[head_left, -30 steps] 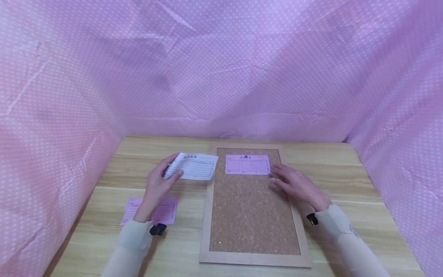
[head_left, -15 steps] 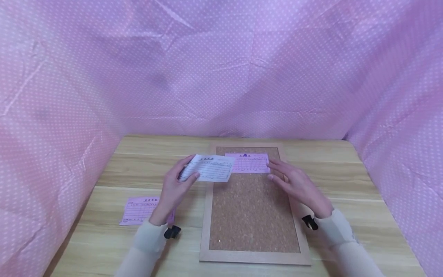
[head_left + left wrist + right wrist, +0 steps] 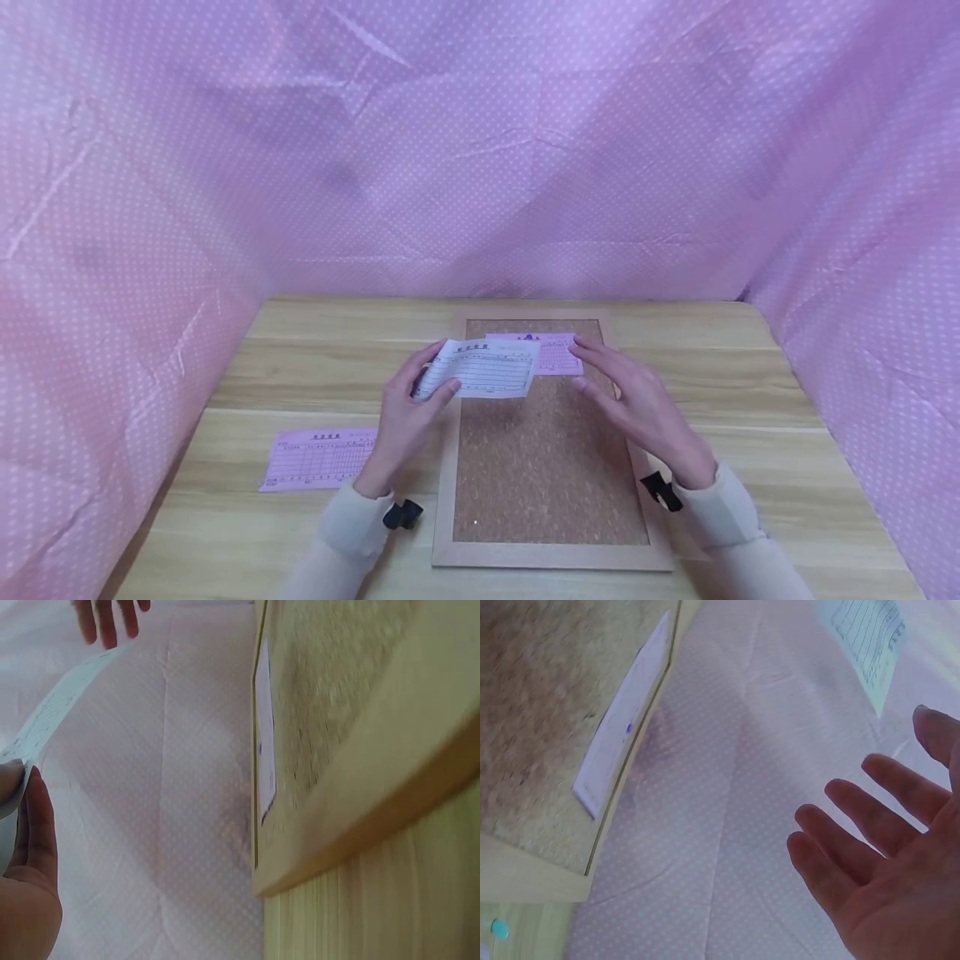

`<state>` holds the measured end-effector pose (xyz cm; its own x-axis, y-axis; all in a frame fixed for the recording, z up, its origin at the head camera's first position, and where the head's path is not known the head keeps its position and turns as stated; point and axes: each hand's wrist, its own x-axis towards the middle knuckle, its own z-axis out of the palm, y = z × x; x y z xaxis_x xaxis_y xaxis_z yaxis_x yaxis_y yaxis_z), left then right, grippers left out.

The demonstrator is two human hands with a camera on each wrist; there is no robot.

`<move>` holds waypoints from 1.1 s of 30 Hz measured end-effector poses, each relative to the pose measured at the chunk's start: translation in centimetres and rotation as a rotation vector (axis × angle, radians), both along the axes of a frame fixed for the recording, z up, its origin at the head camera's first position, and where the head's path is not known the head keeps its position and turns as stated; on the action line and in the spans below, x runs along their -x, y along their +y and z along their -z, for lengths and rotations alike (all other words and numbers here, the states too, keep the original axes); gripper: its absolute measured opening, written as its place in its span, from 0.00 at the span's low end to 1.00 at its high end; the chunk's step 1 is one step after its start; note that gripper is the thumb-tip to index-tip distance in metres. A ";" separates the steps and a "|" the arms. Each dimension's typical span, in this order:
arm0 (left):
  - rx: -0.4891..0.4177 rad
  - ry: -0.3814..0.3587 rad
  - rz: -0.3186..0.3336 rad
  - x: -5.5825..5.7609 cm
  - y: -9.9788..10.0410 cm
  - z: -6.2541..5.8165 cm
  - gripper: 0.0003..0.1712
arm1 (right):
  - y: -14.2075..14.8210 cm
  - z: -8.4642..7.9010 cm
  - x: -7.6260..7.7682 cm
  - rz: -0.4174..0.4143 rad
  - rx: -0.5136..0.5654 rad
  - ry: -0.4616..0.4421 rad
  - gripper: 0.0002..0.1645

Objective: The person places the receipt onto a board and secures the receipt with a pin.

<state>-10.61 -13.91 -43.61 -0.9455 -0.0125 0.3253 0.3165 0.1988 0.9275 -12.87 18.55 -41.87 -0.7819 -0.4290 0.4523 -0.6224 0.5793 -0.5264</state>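
Observation:
My left hand [image 3: 412, 408] pinches the left end of a white printed form slip [image 3: 487, 371] between thumb and fingers, holding it up over the cork board [image 3: 547, 467]. In the left wrist view the slip [image 3: 56, 709] bows slightly as it stretches away from the thumb. Facing it from the right, my right hand [image 3: 637, 400] holds nothing; its fingers are spread and relaxed in the right wrist view. Behind the white slip, a pink form slip [image 3: 558, 357] lies on the board's upper part, with a purple pushpin [image 3: 529, 337] at its top edge. The white slip partly covers it in the head view.
A second pink form slip [image 3: 318, 458] lies on the wooden table [image 3: 225, 517] left of the board, partly behind my left forearm. A small teal round thing [image 3: 499, 928] shows beside the board in the right wrist view. Pink dotted cloth [image 3: 480, 167] walls the table's back and sides.
My left hand has carried the white slip rightward, from beside the board to over it, now overlapping the pinned pink slip. The right hand has shifted slightly left, fingers lifting a little.

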 end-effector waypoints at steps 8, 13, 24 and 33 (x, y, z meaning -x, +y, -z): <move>-0.080 -0.039 0.023 -0.3 1.9 -0.3 0.34 | -1.0 -0.6 -0.7 0.010 0.068 -0.033 0.34; -0.098 -0.057 0.038 -0.5 2.9 -0.3 0.34 | -1.7 -0.8 -1.0 -0.003 0.139 -0.123 0.36; -0.048 -0.088 0.017 -0.7 3.6 0.8 0.35 | -2.9 0.4 -0.9 -0.052 0.305 -0.108 0.29; -0.075 -0.078 0.039 -0.5 3.6 1.0 0.42 | -3.0 0.3 -0.7 0.032 0.341 -0.063 0.22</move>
